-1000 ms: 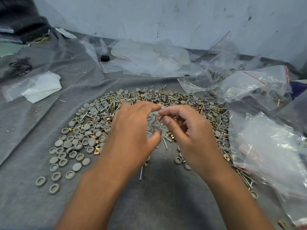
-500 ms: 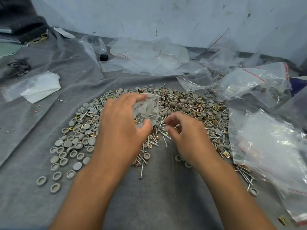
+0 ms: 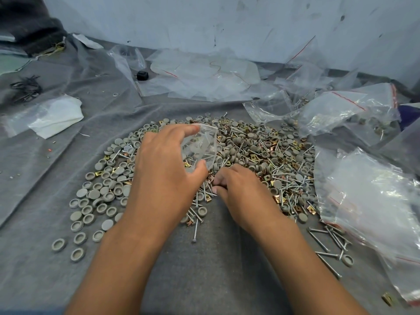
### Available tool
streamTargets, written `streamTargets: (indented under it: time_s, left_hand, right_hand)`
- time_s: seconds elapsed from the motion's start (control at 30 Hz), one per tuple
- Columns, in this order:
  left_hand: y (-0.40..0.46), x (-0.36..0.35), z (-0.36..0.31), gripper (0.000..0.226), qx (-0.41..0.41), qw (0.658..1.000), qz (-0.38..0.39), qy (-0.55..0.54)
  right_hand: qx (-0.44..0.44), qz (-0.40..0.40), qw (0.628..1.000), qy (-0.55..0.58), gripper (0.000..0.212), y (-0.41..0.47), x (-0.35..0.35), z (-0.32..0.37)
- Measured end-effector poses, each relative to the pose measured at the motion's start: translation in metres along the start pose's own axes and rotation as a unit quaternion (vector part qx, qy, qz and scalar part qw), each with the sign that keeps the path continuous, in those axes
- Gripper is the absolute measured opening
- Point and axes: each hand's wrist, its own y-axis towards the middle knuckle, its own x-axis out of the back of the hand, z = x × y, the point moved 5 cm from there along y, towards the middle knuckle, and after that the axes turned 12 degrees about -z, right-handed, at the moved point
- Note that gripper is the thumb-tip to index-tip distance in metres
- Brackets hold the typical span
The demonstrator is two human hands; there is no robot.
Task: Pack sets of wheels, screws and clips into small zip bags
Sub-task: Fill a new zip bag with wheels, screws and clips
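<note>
Left hand [image 3: 166,176]: I pinch the small zip bag [image 3: 200,147] between thumb and fingers, mouth toward 3 o'clock.
Right hand [image 3: 241,192]: fingers curled, picking at screws [image 3: 205,194]; grasp unclear.
Bag from right hand: 11 o'clock, close.
Screw axes: mixed.

Right hand [image 3: 244,194] fingertips buried in screws [image 3: 283,178]; pinch perhaps, unclear.

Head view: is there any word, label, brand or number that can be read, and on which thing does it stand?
None can be read.
Small zip bag in the left hand: clear, no print visible.
Bags at right: only red seal lines, no letters.
Wall: scuff marks, no writing.
</note>
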Motion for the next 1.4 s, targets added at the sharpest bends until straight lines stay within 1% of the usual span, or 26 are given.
streamTargets:
  time_s: [0.1, 0.2, 0.27, 0.33, 0.4, 0.47, 0.57, 0.63, 0.7, 0.73, 0.77, 0.8, 0.83, 0.87, 0.93, 1.0, 1.07, 1.13, 1.2, 1.3, 1.33, 1.4]
  left_hand:
    - [0.0, 0.0, 0.0, 0.054, 0.001, 1.0, 0.001, -0.002]
    - [0.0, 0.001, 0.0, 0.054, 0.003, 1.0, 0.001, 0.0]
    - [0.0, 0.001, -0.001, 0.054, 0.002, 1.0, 0.001, -0.001]
    - [-0.001, 0.0, -0.003, 0.054, 0.003, 1.0, 0.003, -0.006]
    - [-0.001, -0.001, -0.004, 0.054, 0.001, 1.0, 0.003, -0.008]
    - [-0.001, -0.001, -0.003, 0.054, -0.001, 1.0, 0.003, -0.008]
    - [-0.001, -0.003, -0.001, 0.055, -0.006, 1.0, 0.013, 0.0]
    - [-0.001, -0.005, -0.001, 0.056, -0.016, 1.0, 0.022, 0.006]
    - [-0.002, -0.008, -0.002, 0.056, -0.023, 0.999, 0.033, 0.011]
    - [-0.002, -0.01, -0.003, 0.057, -0.026, 0.999, 0.038, 0.014]
    - [-0.003, -0.011, -0.004, 0.057, -0.031, 0.998, 0.043, 0.018]
    - [-0.003, -0.012, -0.005, 0.058, -0.037, 0.998, 0.046, 0.02]
    - [-0.003, -0.013, -0.005, 0.058, -0.042, 0.998, 0.049, 0.022]
    - [-0.003, -0.014, -0.006, 0.057, -0.046, 0.997, 0.05, 0.022]
    - [-0.003, -0.014, -0.006, 0.057, -0.051, 0.997, 0.05, 0.023]
    - [-0.004, -0.015, -0.005, 0.057, -0.052, 0.997, 0.054, 0.028]
    - [-0.004, -0.015, -0.005, 0.058, -0.052, 0.997, 0.057, 0.027]
    - [-0.003, -0.015, -0.007, 0.055, -0.054, 0.997, 0.056, 0.016]
    - [-0.003, -0.014, -0.009, 0.051, -0.058, 0.997, 0.05, 0.005]
    - [-0.004, -0.009, -0.012, 0.047, -0.067, 0.997, 0.035, -0.032]
    - [-0.004, -0.007, -0.014, 0.051, -0.074, 0.996, 0.035, -0.046]
    - [-0.004, -0.005, -0.017, 0.063, -0.099, 0.992, 0.043, -0.061]
  right_hand:
    - [0.023, 0.004, 1.0, 0.012, 0.012, -0.003, 0.001, 0.001]
    - [0.027, -0.028, 0.998, 0.047, 0.012, -0.004, 0.005, 0.003]
    - [0.018, -0.047, 0.998, 0.041, 0.017, -0.001, 0.005, 0.003]
    - [0.012, -0.048, 0.998, 0.024, 0.022, 0.001, 0.003, 0.002]
    - [0.022, -0.051, 0.998, 0.011, 0.019, 0.001, 0.001, 0.004]
    - [0.032, -0.054, 0.998, 0.011, 0.012, 0.0, 0.0, 0.003]
    - [0.008, -0.077, 0.994, 0.071, 0.007, 0.004, 0.009, -0.004]
    - [-0.003, -0.148, 0.976, 0.161, 0.005, 0.004, 0.027, -0.007]
    - [0.014, -0.254, 0.933, 0.253, 0.004, -0.001, 0.053, -0.003]
    - [0.036, -0.305, 0.91, 0.279, 0.003, -0.005, 0.066, 0.002]
    - [0.066, -0.347, 0.891, 0.286, 0.004, -0.009, 0.076, 0.007]
    - [0.101, -0.375, 0.879, 0.275, 0.006, -0.012, 0.082, 0.013]
    - [0.131, -0.385, 0.877, 0.254, 0.008, -0.015, 0.084, 0.019]
    - [0.149, -0.38, 0.883, 0.233, 0.011, -0.016, 0.083, 0.023]
    - [0.141, -0.369, 0.893, 0.216, 0.016, -0.017, 0.078, 0.024]
    - [0.126, -0.396, 0.88, 0.228, 0.012, -0.018, 0.079, 0.022]
    - [0.138, -0.42, 0.868, 0.226, 0.008, -0.02, 0.082, 0.024]
    - [0.145, -0.394, 0.882, 0.215, 0.008, -0.017, 0.078, 0.025]
    - [0.12, -0.363, 0.9, 0.211, 0.01, -0.013, 0.074, 0.02]
    - [0.086, -0.333, 0.91, 0.232, 0.021, -0.008, 0.075, 0.009]
    - [0.086, -0.323, 0.911, 0.243, 0.023, -0.007, 0.077, 0.007]
    - [0.087, -0.318, 0.904, 0.273, 0.02, -0.006, 0.083, 0.004]
